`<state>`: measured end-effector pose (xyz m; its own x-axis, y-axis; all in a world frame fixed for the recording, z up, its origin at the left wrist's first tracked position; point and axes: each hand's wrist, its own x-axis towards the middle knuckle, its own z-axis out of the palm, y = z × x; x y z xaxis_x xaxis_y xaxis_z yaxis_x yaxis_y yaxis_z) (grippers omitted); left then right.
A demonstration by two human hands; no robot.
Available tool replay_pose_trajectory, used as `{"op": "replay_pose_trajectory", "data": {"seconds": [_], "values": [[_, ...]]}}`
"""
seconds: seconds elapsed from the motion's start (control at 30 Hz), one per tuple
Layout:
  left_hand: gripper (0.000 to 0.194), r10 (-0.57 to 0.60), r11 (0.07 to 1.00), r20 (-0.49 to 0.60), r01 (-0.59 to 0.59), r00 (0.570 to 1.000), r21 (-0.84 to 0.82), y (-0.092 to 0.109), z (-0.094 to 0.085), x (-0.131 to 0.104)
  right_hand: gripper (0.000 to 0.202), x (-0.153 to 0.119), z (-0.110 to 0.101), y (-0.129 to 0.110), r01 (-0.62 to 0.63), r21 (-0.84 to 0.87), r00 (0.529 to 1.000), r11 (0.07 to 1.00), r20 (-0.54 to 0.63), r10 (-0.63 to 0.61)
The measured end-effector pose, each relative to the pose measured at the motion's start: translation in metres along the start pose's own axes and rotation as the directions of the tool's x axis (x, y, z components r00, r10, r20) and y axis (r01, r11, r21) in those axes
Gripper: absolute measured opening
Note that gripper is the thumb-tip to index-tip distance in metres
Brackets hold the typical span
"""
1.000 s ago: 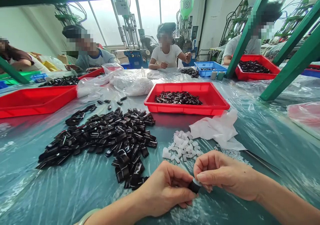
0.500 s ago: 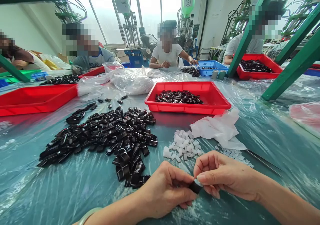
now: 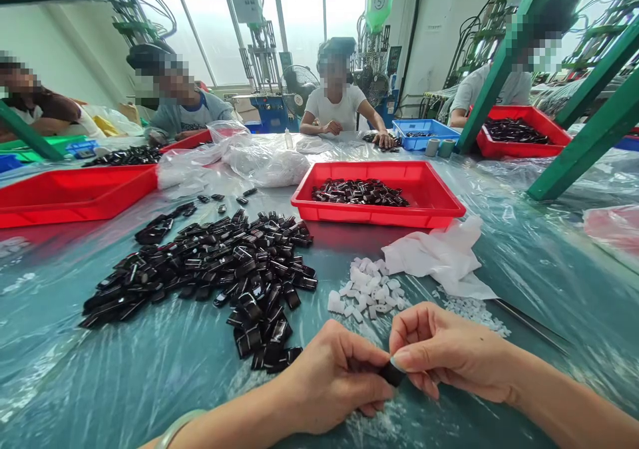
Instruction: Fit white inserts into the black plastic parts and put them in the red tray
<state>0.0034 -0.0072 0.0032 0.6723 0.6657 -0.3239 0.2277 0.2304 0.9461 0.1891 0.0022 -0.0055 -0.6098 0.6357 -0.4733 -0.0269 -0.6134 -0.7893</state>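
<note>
Left hand (image 3: 333, 381): fingers pinch one small, dull-black block (image 3: 392, 374). Right hand (image 3: 454, 352): fingertips narrow at block's end; contents unclear. Beyond block: heaped, small, translucent-white chips (image 3: 370, 291).

Black piece (image 3: 393, 374) in the grip: dull, material unclear. Left of grip, heap of black pieces (image 3: 214, 256): smooth, high gloss, plastic-looking. Just beyond grip, white bits (image 3: 372, 289): matt, waxy. Farther beyond, crumpled sheet (image 3: 434, 249): thin; paper or film, cannot tell. Right of grip, slender tool (image 3: 522, 318): metallic sheen. Under grip, clear plastic film (image 3: 164, 369): shiny, wrinkled. Well beyond, red tray (image 3: 374, 216): smooth plastic.
</note>
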Motion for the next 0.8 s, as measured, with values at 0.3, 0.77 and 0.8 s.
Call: {"op": "replay_pose_trajectory", "data": {"seconds": [0.3,0.77,0.8], "values": [[0.018,-0.014,0.999,-0.086,0.010,0.996,-0.045,0.004,0.001,0.000,0.025,0.002,0.006,-0.002,0.123,0.014,0.990,0.992,-0.076,-0.122],[0.032,-0.070,0.924,-0.147,0.009,0.987,-0.381,0.008,-0.005,0.000,0.025,-0.010,0.010,-0.005,0.392,-0.324,0.896,0.861,-0.077,-0.437],[0.033,-0.075,0.921,-0.148,0.011,0.986,-0.390,0.008,-0.005,0.000,0.027,-0.010,0.010,-0.005,0.396,-0.357,0.893,0.846,-0.066,-0.445]]}}
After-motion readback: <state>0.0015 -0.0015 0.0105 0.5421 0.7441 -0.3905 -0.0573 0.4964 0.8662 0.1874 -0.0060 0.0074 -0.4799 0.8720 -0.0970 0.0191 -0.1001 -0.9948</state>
